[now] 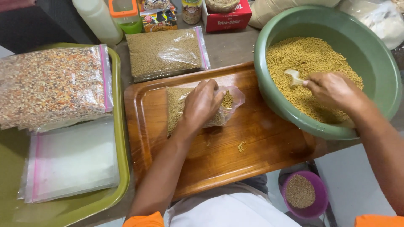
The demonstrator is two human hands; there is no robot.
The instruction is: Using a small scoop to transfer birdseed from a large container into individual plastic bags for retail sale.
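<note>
The left hand (203, 104) is pressing flat on a clear part-filled grain bag (198, 108) lying crosswise near the wooden tray's (235, 164) far edge, mouth pointing right; the right hand (332, 89) is gripping a pale scoop (293, 77) in the green basin (381, 71); a red box (227, 17) is standing beyond.

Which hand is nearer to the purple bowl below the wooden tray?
Right. The right hand is in the green basin, holding a scoop, almost straight above the purple bowl. The left hand lies on a bag on the tray, farther left.
</note>
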